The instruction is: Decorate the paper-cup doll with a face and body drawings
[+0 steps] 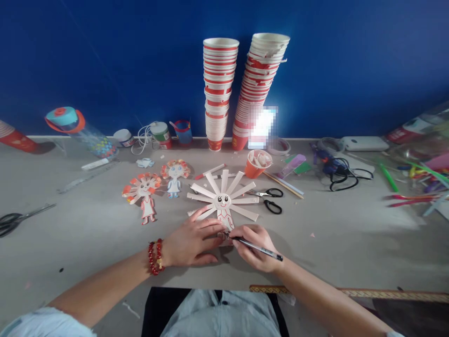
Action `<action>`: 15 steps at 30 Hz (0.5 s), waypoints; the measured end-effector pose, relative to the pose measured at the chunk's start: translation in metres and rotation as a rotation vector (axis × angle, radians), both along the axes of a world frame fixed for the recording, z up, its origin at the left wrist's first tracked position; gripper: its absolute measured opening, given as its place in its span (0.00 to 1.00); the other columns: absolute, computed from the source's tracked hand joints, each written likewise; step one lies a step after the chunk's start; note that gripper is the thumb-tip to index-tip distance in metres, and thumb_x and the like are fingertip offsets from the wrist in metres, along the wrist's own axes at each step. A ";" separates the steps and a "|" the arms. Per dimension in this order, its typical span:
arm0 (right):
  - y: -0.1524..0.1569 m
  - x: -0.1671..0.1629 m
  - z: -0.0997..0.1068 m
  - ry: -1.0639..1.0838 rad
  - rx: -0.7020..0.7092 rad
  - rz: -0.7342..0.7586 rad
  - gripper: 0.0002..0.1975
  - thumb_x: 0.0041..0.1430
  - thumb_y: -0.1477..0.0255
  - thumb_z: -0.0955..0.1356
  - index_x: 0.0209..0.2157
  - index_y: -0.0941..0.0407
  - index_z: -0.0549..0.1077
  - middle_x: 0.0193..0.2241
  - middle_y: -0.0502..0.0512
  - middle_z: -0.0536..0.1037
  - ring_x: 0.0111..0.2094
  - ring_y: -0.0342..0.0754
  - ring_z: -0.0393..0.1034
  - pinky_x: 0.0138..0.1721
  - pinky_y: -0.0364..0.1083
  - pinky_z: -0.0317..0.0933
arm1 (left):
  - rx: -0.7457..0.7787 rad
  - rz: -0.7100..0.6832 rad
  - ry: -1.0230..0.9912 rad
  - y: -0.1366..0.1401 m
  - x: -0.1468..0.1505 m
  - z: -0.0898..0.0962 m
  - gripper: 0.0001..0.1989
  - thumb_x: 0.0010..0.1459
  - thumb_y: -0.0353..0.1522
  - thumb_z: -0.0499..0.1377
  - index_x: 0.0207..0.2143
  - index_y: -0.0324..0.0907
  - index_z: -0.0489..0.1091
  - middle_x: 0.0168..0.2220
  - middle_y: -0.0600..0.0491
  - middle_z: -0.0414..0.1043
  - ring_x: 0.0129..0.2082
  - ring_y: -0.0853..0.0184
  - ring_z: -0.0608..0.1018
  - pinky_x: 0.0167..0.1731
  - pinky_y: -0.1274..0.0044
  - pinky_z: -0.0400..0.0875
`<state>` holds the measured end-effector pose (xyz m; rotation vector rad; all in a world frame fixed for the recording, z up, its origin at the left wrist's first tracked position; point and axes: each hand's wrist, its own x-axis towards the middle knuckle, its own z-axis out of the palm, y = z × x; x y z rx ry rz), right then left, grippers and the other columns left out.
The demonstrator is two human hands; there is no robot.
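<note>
right hand (259, 238) holds a pen (262, 250) at the paper figure (223, 202).

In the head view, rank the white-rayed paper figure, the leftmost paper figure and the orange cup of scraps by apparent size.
1. White-rayed paper figure
2. Leftmost paper figure
3. Orange cup of scraps

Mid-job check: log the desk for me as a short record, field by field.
Left hand: palm down, fingers on the lower part of the white paper figure
Right hand: gripping a pen, tip at the figure's lower end
Drawn so far: face, red lines on the body; head strips white
Left side: red-outlined figure, blue-outlined figure, both with coloured fringes
Right side: black-handled scissors
Behind: two tall paper-cup stacks
</note>
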<state>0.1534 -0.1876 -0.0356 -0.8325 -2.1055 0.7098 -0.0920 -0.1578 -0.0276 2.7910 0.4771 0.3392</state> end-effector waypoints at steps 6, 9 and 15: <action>-0.003 -0.003 -0.005 -0.114 0.156 -0.046 0.11 0.64 0.79 0.61 0.46 0.54 0.68 0.30 0.54 0.80 0.25 0.43 0.73 0.28 0.40 0.62 | -0.022 0.003 -0.012 0.001 0.001 0.003 0.22 0.69 0.46 0.48 0.56 0.44 0.66 0.58 0.47 0.67 0.60 0.58 0.66 0.68 0.55 0.33; -0.005 -0.005 -0.008 -0.212 0.156 -0.055 0.10 0.64 0.78 0.61 0.45 0.54 0.68 0.28 0.53 0.80 0.22 0.43 0.71 0.25 0.40 0.59 | -0.037 -0.008 -0.005 0.003 0.001 0.004 0.22 0.69 0.47 0.47 0.55 0.44 0.67 0.58 0.46 0.67 0.60 0.58 0.67 0.68 0.57 0.33; -0.006 -0.005 -0.008 -0.182 0.032 -0.088 0.08 0.66 0.75 0.60 0.41 0.55 0.70 0.25 0.52 0.78 0.22 0.43 0.69 0.24 0.40 0.58 | -0.119 -0.005 -0.012 0.009 -0.002 0.008 0.21 0.67 0.34 0.52 0.61 0.44 0.58 0.57 0.48 0.69 0.60 0.60 0.69 0.68 0.55 0.36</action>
